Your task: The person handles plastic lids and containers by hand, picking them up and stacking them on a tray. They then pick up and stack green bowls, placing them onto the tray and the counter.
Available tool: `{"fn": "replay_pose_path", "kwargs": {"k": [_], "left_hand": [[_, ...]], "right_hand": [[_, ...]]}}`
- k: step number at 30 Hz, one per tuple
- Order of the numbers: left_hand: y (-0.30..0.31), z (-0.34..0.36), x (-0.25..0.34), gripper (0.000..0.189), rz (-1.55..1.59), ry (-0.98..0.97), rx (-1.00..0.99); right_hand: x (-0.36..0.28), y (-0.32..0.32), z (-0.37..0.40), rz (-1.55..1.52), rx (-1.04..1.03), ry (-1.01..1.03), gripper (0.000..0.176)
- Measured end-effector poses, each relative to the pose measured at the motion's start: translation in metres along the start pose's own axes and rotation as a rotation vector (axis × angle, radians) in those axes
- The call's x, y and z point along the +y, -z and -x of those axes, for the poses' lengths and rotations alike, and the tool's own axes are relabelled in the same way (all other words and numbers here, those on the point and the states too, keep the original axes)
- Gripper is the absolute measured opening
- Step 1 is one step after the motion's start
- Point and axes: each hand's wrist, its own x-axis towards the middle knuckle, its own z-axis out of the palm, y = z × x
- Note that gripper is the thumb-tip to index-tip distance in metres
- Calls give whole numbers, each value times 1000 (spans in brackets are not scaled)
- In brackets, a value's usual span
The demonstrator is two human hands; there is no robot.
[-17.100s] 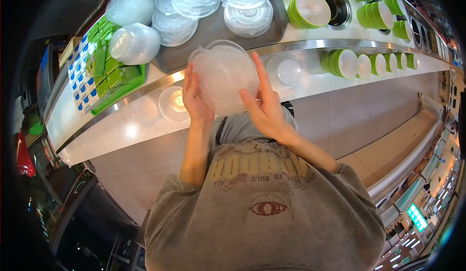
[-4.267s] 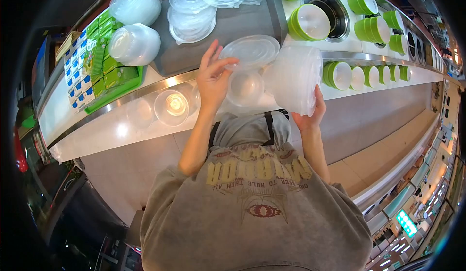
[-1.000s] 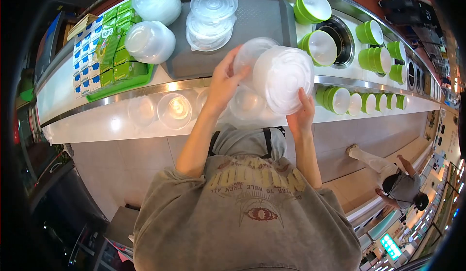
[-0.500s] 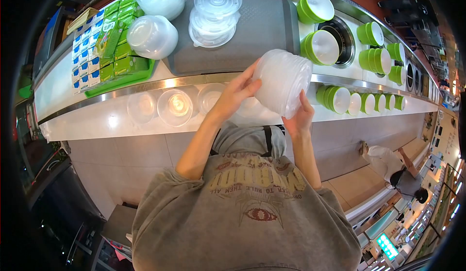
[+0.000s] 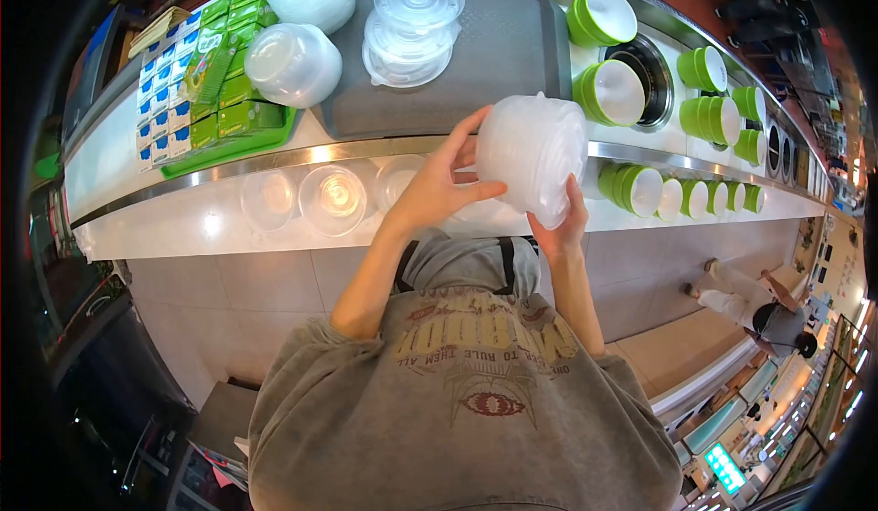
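A stack of clear plastic lids or bowls (image 5: 530, 152) is held in the air at the counter's front edge. My left hand (image 5: 450, 182) grips its left side, with the thumb stretched along the lower part. On the stack's lower right side presses my right hand (image 5: 562, 223), fingers against the plastic. Beyond, on a grey tray (image 5: 512, 44), stands a pile of clear round lids (image 5: 412, 31). Left of that pile are two stacks of clear bowls, the nearer one (image 5: 293, 65) partly over the tray's edge.
Green-and-white boxes (image 5: 219, 99) sit in a green tray (image 5: 229, 151) at the left. Stacks of green bowls (image 5: 613, 93) stand at the right, around a round black opening (image 5: 649, 81). Several clear bowls (image 5: 332, 200) line the lower shelf. A person (image 5: 754, 307) walks at the right.
My left hand has shifted on the stack, its thumb now lower and straighter. The stack has turned slightly. The person at the right has moved further right.
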Motion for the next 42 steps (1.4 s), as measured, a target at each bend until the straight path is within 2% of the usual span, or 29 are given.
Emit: {"fn": "replay_pose_path", "kwargs": {"k": [1,4,6,8,11,14,17,20,26,29,32,35,38,42], "left_hand": [[3,-2,1,91,16,11,-8],[32,-27,-10,66,-369,-115,219],[53,-53,-6,51,-757,-340,530],[78,-79,-2,52,-1176,-443,795],[105,-119,4,52,-1344,-330,1034],[109,-145,10,49,-1423,-251,1099],[114,-152,5,40,-1275,-145,1039],[125,-146,-14,34,-1155,-340,958],[112,-116,-20,30,-1023,-372,860],[107,-107,-24,32,-1120,-350,819],[105,-106,-25,34,-1091,-334,839],[103,-114,-19,44,-954,-333,919],[107,-126,-16,51,-977,-242,933],[114,-125,-11,51,-1122,-235,847]], "right_hand": [[0,2,0,-15,-13,2,72],[-2,5,2,-68,21,23,71],[-3,6,3,-69,37,40,71],[-5,4,5,-61,63,42,70],[-7,2,11,-48,103,30,69],[-4,9,11,-53,85,26,69],[-1,14,10,-60,47,26,70],[1,22,9,-77,47,19,69],[5,24,5,-65,52,3,69],[4,23,2,-55,47,-2,70],[4,19,0,-43,50,-7,70],[-2,9,-2,-24,49,-9,70],[-13,-3,-13,-2,31,16,68],[-28,-18,-42,-19,-17,97,65]]}}
